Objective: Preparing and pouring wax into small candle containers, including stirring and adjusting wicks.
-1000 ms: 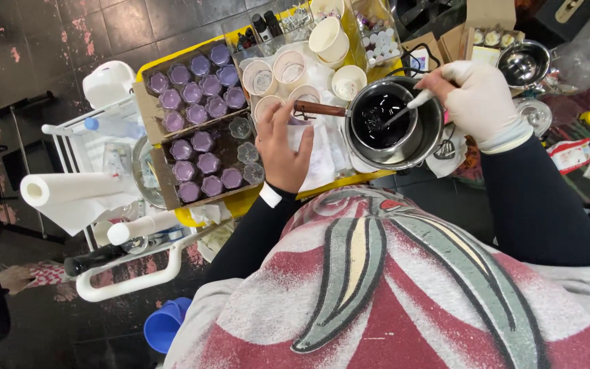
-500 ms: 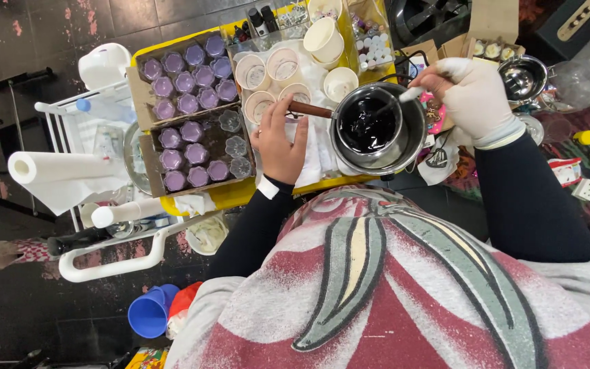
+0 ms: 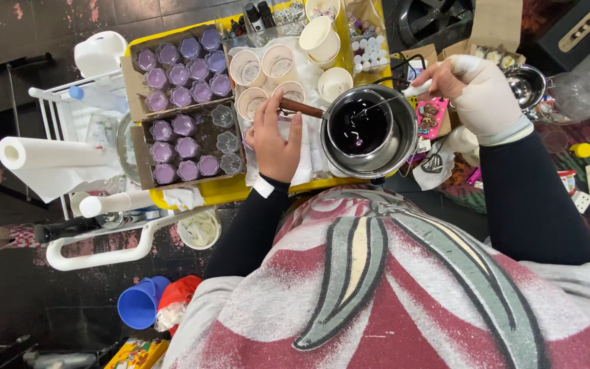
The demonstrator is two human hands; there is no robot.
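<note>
Head view: wooden handle (image 3: pixel 296 108) of round steel pot (image 3: pixel 370 130) is gripped by left hand (image 3: pixel 274 137); white stirrer (image 3: pixel 414 89) is pinched w/ gloved right hand (image 3: pixel 476 92), tip in glossy dark liquid (image 3: pixel 360 126) just below fingers.

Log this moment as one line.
left hand: holds pot handle | right hand: stirs with spoon | pot: dark liquid

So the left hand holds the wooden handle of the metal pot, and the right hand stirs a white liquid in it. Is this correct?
Not quite: the liquid in the metal pot is dark purple, nearly black, not white, as the head view shows. The rest holds: the left hand holds the wooden handle, and the right hand stirs with a thin stirrer.
</note>
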